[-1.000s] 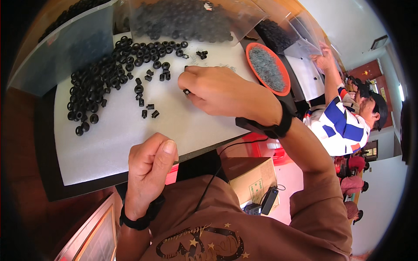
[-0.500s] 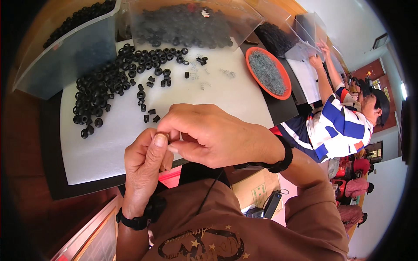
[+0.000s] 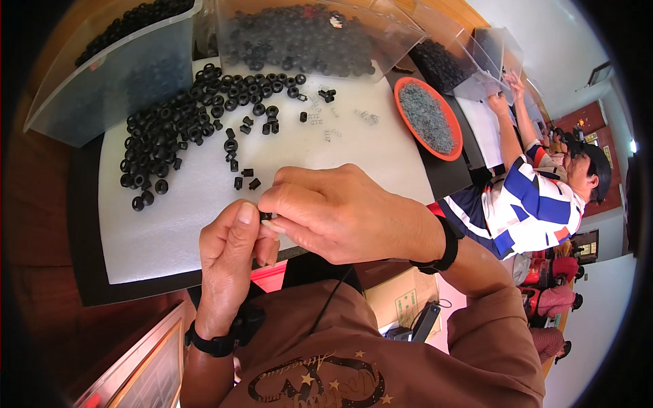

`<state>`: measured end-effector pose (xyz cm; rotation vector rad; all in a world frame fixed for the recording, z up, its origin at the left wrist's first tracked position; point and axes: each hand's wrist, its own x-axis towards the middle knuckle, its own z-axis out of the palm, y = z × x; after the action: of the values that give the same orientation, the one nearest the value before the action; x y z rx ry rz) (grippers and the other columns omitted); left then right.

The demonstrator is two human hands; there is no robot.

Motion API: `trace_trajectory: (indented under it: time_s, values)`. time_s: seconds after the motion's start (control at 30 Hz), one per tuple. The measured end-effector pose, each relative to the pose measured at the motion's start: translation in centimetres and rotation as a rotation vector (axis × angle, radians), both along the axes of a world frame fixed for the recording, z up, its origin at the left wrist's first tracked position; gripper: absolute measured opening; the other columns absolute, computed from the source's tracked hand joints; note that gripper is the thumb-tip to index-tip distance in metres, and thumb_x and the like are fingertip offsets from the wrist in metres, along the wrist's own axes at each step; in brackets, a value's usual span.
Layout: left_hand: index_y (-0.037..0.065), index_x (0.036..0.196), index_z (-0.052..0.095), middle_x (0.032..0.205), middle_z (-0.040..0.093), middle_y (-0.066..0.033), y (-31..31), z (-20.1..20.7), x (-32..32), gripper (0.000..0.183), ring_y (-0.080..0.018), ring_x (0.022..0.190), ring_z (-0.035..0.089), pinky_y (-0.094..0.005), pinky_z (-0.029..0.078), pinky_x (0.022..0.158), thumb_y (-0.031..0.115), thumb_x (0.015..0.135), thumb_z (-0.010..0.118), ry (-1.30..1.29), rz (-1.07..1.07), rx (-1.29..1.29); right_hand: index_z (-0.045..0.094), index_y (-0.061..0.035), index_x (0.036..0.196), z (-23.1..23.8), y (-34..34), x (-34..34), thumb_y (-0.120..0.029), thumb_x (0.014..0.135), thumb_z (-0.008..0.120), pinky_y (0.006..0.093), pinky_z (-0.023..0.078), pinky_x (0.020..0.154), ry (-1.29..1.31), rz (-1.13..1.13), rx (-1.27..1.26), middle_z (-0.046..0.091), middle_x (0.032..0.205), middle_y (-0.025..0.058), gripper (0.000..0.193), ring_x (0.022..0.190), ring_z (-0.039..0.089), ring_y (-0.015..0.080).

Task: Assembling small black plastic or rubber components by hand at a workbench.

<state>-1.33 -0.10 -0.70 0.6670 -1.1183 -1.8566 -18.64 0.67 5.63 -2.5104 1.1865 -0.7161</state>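
My left hand [image 3: 231, 241] and my right hand [image 3: 340, 211] meet above the near edge of the white work mat [image 3: 156, 245]. Between their fingertips sits a small black plastic part [image 3: 265, 216], mostly covered by the fingers. Both hands pinch it, thumbs and forefingers closed. Just beyond them lie a few loose small black cylindrical pieces [image 3: 254, 184]. Farther left spreads a heap of round black ring-shaped parts [image 3: 160, 146]. Several small metal springs [image 3: 330, 135] are scattered on the mat beyond my right hand.
A clear bin [image 3: 122, 95] of black parts stands at the far left, another clear bin [image 3: 299, 44] at the back. An orange bowl [image 3: 457, 136] full of springs [image 3: 425, 115] is at the right. Beyond it a co-worker [image 3: 537, 197] reaches into a bin [image 3: 476, 85].
My fingertips have parted slightly, so the black part between them shows more. The view has shifted a little, moving the table contents right in the picture.
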Motion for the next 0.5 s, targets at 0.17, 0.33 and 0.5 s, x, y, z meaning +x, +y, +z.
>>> trace_trajectory:
  time_s: [0.17, 0.33, 0.5]
  values:
    - [0.002, 0.078, 0.053, 0.057, 0.042, 0.0012, 0.1, 0.0, -0.1, 0.039, -0.0065, 0.053, 0.040, -0.0222, 0.033, 0.049, 0.031, 0.101, 0.041, -0.016, 0.028, -0.007, 0.057, -0.0042, 0.092, 0.0, -0.6, -0.7, -0.007, 0.080, 0.064, 0.0362, 0.046, 0.055, -0.121, -0.009, -0.002, 0.056, 0.077, 0.0102, 0.014, 0.064, 0.058, 0.0294]
    - [0.002, 0.078, 0.053, 0.057, 0.043, 0.0017, 0.1, -0.1, 0.0, 0.034, -0.0054, 0.053, 0.039, -0.0220, 0.032, 0.049, 0.026, 0.100, 0.044, -0.033, -0.040, -0.071, 0.056, -0.0005, 0.086, -0.3, -3.3, -3.6, -0.006, 0.080, 0.062, 0.0403, 0.045, 0.058, 0.074, -0.152, 0.053, 0.058, 0.073, 0.0148, 0.011, 0.067, 0.057, 0.0345]
    - [0.002, 0.078, 0.052, 0.057, 0.043, 0.0022, 0.2, -0.2, -0.2, 0.032, -0.0043, 0.052, 0.039, -0.0212, 0.032, 0.048, 0.023, 0.100, 0.045, -0.067, -0.031, -0.122, 0.051, 0.0022, 0.077, -0.9, -5.4, -3.3, -0.010, 0.078, 0.058, 0.0483, 0.045, 0.063, 0.225, -0.241, 0.138, 0.059, 0.076, 0.0203, 0.014, 0.075, 0.057, 0.0416]
